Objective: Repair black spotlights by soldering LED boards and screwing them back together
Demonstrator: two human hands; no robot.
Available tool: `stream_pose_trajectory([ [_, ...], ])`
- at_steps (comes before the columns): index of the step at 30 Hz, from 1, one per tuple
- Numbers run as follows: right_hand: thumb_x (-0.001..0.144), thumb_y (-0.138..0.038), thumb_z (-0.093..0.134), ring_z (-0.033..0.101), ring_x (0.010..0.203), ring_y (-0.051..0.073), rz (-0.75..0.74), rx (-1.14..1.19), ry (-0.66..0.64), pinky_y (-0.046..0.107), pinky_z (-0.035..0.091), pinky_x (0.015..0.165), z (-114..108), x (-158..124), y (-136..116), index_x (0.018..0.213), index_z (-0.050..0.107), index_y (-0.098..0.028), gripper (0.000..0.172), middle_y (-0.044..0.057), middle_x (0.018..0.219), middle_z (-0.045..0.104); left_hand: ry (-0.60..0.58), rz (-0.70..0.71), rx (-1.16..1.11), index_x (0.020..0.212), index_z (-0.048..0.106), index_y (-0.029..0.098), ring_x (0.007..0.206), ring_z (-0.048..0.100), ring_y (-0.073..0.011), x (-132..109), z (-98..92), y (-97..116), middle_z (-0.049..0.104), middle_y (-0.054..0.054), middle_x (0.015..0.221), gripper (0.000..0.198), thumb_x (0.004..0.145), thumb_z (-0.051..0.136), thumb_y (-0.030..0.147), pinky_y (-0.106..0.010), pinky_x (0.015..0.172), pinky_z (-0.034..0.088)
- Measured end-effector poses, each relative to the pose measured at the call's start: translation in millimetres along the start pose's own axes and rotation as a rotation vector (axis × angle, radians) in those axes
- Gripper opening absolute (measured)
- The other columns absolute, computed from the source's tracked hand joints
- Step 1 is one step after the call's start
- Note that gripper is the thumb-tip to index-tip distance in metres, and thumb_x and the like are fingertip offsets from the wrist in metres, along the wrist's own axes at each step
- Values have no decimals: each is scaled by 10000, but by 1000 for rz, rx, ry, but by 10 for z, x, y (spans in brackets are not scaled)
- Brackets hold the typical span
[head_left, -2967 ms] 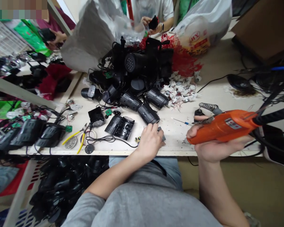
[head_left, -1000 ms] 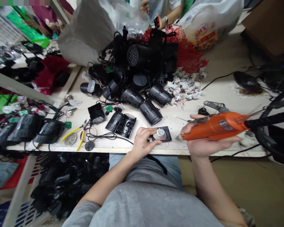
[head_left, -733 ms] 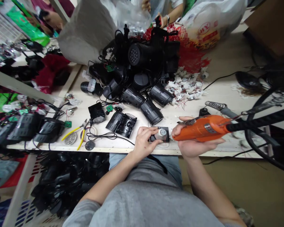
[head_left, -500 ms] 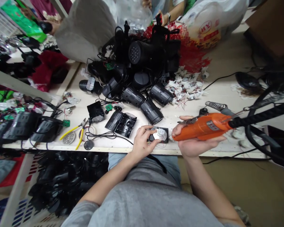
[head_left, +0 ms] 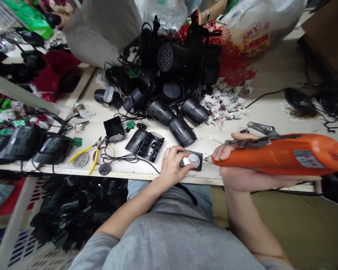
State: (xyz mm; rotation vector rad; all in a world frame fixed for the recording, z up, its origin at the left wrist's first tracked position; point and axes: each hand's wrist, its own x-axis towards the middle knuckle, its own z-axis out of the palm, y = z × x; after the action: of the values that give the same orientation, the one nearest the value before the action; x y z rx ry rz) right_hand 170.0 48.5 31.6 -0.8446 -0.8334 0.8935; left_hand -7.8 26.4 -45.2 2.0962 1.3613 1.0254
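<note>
Near the table's front edge, my left hand (head_left: 173,165) pinches a small white motor (head_left: 193,159) seated on a black square plate (head_left: 199,165), with thumb and fingers on either side. My right hand (head_left: 233,168) is wrapped round an orange electric screwdriver (head_left: 270,153). The tool lies nearly level, its tip pointing left at the plate's right side; whether the tip touches cannot be made out. Just left of my left hand lies an open black half-cylinder housing (head_left: 145,145), with a black cable (head_left: 124,159) in front of it.
Yellow-handled pliers (head_left: 94,159) lie beside a dish of small screws (head_left: 80,160). Black cylinder housings (head_left: 181,131) pile up behind, beside many white motors (head_left: 228,99). A coiled spring (head_left: 260,127) is behind the screwdriver. A crate of black parts (head_left: 70,210) stands below the table's left.
The screwdriver has swung from slanting upward to nearly level, and its tip now points at the plate's right side. My left hand keeps its hold on the motor.
</note>
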Motion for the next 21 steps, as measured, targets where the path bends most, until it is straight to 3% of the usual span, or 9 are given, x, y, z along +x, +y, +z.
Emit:
stream_pose_trajectory([
  [4,687,-1031,269,489,372,185,-79,-32,-56,349,441,370,92,-48,60,948,714,-206,973,0,535,509,1,-2,9,1148,686,208,1106,579,-260,1,-12,15,619,-101,1173,335,893,724,423,-418,952,503],
  [12,722,-1016,203,471,364,195,-76,-83,-92,351,431,388,137,-46,65,956,726,-241,964,-1,484,512,-28,-14,35,1160,682,216,1102,584,-260,21,-30,41,619,-96,1163,331,896,714,412,-419,954,501],
  [21,749,-995,244,465,389,185,-68,-58,-120,347,414,399,137,-69,161,923,732,-224,929,19,556,530,-60,-24,16,1157,678,219,1096,597,-250,26,-40,25,615,-93,1173,340,899,712,439,-406,939,519],
])
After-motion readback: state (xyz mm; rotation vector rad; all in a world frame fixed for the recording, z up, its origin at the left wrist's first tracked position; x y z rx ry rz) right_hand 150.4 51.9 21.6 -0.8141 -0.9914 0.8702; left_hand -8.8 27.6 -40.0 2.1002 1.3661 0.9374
